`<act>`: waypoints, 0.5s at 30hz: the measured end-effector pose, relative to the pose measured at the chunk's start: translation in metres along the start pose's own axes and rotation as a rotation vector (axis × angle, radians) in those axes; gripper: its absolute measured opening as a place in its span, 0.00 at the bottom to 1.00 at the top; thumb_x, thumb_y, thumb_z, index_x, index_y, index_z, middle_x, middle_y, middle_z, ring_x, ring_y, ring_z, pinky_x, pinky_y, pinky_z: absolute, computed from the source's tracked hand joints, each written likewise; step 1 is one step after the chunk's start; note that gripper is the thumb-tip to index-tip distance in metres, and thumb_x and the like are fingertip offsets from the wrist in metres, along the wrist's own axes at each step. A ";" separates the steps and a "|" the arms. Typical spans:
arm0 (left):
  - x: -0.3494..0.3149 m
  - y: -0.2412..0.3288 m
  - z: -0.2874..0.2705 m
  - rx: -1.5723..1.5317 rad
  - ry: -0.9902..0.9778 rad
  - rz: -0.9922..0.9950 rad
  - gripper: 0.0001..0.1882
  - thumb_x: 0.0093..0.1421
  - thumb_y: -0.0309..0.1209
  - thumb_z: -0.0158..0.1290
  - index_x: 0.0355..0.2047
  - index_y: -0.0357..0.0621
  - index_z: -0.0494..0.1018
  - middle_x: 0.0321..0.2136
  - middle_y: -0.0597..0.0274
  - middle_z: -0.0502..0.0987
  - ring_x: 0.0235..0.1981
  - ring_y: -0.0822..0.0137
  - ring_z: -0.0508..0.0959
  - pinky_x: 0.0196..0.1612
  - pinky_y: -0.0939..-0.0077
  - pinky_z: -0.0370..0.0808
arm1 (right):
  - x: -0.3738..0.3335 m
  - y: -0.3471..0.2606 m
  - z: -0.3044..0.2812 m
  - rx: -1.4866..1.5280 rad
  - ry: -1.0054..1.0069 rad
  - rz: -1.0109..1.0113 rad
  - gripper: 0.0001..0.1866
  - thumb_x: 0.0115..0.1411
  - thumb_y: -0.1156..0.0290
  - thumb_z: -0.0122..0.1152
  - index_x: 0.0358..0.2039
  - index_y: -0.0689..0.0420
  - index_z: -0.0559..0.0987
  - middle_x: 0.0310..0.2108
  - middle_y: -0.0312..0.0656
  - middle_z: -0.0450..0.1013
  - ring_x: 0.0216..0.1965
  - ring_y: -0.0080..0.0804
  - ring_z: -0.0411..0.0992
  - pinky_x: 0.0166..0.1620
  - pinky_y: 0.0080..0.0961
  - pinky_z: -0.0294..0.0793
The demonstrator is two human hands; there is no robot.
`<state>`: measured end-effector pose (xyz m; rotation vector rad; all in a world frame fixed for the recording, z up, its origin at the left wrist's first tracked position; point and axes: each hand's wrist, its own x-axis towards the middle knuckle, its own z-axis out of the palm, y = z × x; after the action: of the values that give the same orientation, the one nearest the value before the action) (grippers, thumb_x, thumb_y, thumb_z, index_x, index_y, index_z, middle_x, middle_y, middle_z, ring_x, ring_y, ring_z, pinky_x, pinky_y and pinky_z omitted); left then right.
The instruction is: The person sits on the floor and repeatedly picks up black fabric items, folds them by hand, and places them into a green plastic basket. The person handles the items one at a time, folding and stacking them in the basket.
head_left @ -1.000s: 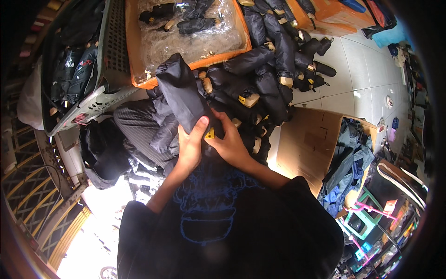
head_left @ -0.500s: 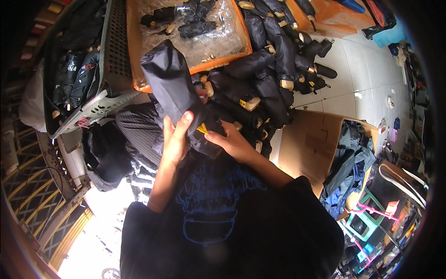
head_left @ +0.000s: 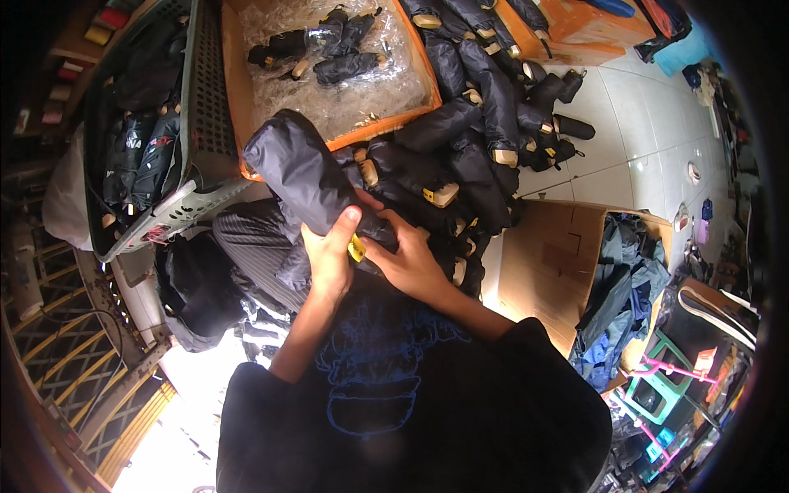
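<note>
The pouch [head_left: 296, 160], black and slack, is on the near side of the orange-rimmed box [head_left: 386, 126], tilted, its far end before the box's near left corner in the view; whether they touch, I cannot tell; the left hand [head_left: 331, 256] is clamped on the pouch's near end, thumb laid along the top; the right hand [head_left: 409, 261] is closed on the same end from the right, some of its fingers hidden; a yellow tag [head_left: 356, 249] shows at that end, between the two thumbs; both hands are nearer the person than the box is.

Inside the box, small black bundles [head_left: 349, 67] lie on clear plastic [head_left: 329, 108]; just left of the box stands a dark basket [head_left: 209, 115] holding more black bundles; right of the box spreads a pile [head_left: 497, 99] of black pouches with tan ends; beyond that pile, well right of the box, is white tile [head_left: 641, 123]; nearer than the box and to its right, a carton [head_left: 546, 263] holds blue-grey cloth [head_left: 625, 271].
</note>
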<state>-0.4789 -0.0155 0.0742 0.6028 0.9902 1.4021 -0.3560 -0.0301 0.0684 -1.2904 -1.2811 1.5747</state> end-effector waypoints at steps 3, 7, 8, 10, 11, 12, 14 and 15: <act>-0.003 -0.004 -0.001 -0.031 -0.022 0.015 0.27 0.56 0.44 0.60 0.44 0.32 0.69 0.35 0.50 0.77 0.38 0.60 0.79 0.45 0.66 0.74 | 0.002 -0.002 0.003 0.037 -0.001 -0.031 0.28 0.59 0.68 0.62 0.57 0.64 0.67 0.52 0.48 0.70 0.55 0.29 0.67 0.58 0.26 0.64; 0.004 0.007 -0.006 0.026 -0.167 0.035 0.32 0.63 0.53 0.50 0.48 0.31 0.66 0.38 0.46 0.77 0.40 0.58 0.79 0.46 0.65 0.76 | 0.009 -0.005 0.005 0.184 0.013 -0.156 0.27 0.56 0.67 0.65 0.52 0.68 0.69 0.43 0.50 0.75 0.46 0.30 0.73 0.49 0.27 0.71; 0.004 0.007 -0.007 0.026 -0.173 0.016 0.33 0.63 0.55 0.47 0.49 0.32 0.66 0.39 0.47 0.77 0.41 0.58 0.78 0.47 0.66 0.75 | 0.011 -0.006 0.005 0.217 0.005 -0.144 0.27 0.56 0.66 0.66 0.51 0.68 0.70 0.41 0.51 0.76 0.44 0.31 0.75 0.47 0.27 0.73; 0.005 0.006 -0.008 0.028 -0.188 -0.021 0.37 0.63 0.61 0.40 0.51 0.35 0.66 0.41 0.48 0.77 0.43 0.60 0.77 0.48 0.68 0.73 | 0.014 -0.015 0.001 0.246 -0.042 0.038 0.28 0.54 0.66 0.67 0.51 0.68 0.70 0.41 0.51 0.76 0.44 0.32 0.76 0.47 0.27 0.73; 0.007 0.009 -0.008 0.050 -0.156 -0.063 0.37 0.64 0.61 0.37 0.51 0.35 0.65 0.41 0.47 0.77 0.43 0.59 0.77 0.49 0.67 0.73 | 0.014 -0.014 0.000 0.210 -0.048 0.043 0.28 0.53 0.66 0.68 0.50 0.68 0.71 0.41 0.51 0.77 0.44 0.33 0.76 0.47 0.28 0.73; 0.011 0.015 -0.007 0.086 -0.168 -0.061 0.37 0.64 0.61 0.38 0.51 0.34 0.66 0.41 0.47 0.77 0.43 0.59 0.77 0.48 0.67 0.73 | 0.014 -0.012 -0.001 0.174 -0.054 0.048 0.28 0.52 0.65 0.69 0.49 0.68 0.71 0.41 0.51 0.77 0.44 0.34 0.76 0.47 0.28 0.73; 0.018 0.028 -0.002 0.157 -0.189 -0.059 0.37 0.64 0.60 0.39 0.51 0.34 0.66 0.40 0.46 0.77 0.42 0.59 0.77 0.48 0.67 0.74 | 0.014 -0.007 -0.001 0.098 -0.041 -0.010 0.26 0.52 0.65 0.68 0.48 0.66 0.72 0.39 0.48 0.77 0.41 0.31 0.76 0.44 0.27 0.73; 0.018 0.029 0.000 0.157 -0.197 -0.042 0.36 0.64 0.59 0.41 0.50 0.32 0.66 0.40 0.45 0.77 0.41 0.57 0.78 0.47 0.66 0.75 | 0.014 -0.004 0.000 0.058 -0.021 -0.074 0.24 0.54 0.66 0.67 0.48 0.64 0.73 0.38 0.43 0.76 0.38 0.26 0.74 0.41 0.25 0.74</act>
<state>-0.4963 0.0057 0.0949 0.8161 0.9542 1.2102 -0.3595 -0.0158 0.0684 -1.1797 -1.2723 1.5661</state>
